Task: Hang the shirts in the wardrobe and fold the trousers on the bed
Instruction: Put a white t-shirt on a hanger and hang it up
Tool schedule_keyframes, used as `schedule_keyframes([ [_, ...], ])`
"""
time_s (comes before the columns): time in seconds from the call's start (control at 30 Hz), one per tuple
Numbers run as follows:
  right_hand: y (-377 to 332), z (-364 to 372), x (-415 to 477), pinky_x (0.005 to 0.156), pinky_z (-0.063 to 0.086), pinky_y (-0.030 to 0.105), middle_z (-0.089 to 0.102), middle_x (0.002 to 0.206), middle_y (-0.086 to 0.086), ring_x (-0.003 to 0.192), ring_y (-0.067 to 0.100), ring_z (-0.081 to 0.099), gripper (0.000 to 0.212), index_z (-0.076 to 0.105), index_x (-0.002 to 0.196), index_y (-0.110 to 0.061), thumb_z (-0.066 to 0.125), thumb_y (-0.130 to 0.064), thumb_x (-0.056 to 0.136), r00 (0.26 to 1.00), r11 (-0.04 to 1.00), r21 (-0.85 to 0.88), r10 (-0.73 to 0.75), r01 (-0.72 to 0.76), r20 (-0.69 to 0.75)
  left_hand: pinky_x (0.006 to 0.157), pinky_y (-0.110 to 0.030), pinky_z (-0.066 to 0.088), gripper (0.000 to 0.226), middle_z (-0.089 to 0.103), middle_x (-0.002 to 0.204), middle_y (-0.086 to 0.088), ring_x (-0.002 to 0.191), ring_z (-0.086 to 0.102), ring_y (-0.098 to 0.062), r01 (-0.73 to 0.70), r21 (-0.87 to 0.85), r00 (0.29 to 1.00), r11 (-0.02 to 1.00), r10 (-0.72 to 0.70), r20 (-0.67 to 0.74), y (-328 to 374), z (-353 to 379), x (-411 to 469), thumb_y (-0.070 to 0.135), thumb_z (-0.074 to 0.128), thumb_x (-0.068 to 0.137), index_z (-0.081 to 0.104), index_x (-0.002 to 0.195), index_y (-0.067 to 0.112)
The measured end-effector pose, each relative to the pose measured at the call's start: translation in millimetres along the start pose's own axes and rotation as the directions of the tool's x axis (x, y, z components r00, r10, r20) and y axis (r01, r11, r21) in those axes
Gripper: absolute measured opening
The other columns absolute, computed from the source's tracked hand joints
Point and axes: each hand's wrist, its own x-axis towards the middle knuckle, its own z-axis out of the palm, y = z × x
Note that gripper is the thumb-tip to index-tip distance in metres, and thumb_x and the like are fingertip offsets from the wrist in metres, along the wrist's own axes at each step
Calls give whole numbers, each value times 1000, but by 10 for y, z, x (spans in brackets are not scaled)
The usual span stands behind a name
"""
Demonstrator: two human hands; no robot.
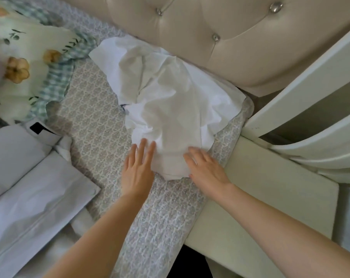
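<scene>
You are resting your left hand (138, 167) and right hand (206, 169), fingers straight, on the crumpled garment (170, 101) at twelve o'clock on the bed (93, 125), so be sweeping outward to flatten it.

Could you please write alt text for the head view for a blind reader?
The left hand and right hand lie flat on the near edge of a crumpled white garment on the patterned bedspread, by a tufted headboard.

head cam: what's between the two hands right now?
In the head view, the near end of the crumpled white cloth garment lies between the left hand and right hand, on the grey patterned bedspread.
</scene>
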Motion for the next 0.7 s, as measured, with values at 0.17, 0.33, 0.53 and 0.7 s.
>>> schedule_keyframes([
  [0.17,-13,213,183,114,25,48,-2,163,9,148,35,4,84,3,155,-13,59,-30,95,999,990,-134,48,-45,21,122,-42,11,75,3,166,3,153,-1,-23,-29,-68,1000,997,29,9,-61,226,153,6,59,95,23,157,30],
  [0.33,-32,208,165,115,21,52,4,164,8,149,37,5,63,12,155,-13,43,-14,100,998,996,-77,55,-54,11,111,-51,40,54,36,156,-1,147,28,-26,-64,-195,997,979,54,-57,-63,227,34,-2,61,93,52,143,16],
  [0.53,-78,-69,53,80,43,36,58,129,0,113,28,52,28,58,119,-18,51,-6,94,985,978,167,143,-126,-95,55,-34,54,26,73,74,2,53,61,-11,103,-431,987,896,-147,-69,17,-92,-121,6,62,95,73,117,13],
  [0.7,-136,-357,-253,52,28,26,48,74,-9,71,15,45,19,54,95,-17,37,-14,103,943,874,463,266,-148,-199,45,-15,36,14,63,65,13,51,53,-2,209,-635,937,744,-339,-89,161,-474,-249,12,60,95,72,99,20],
])
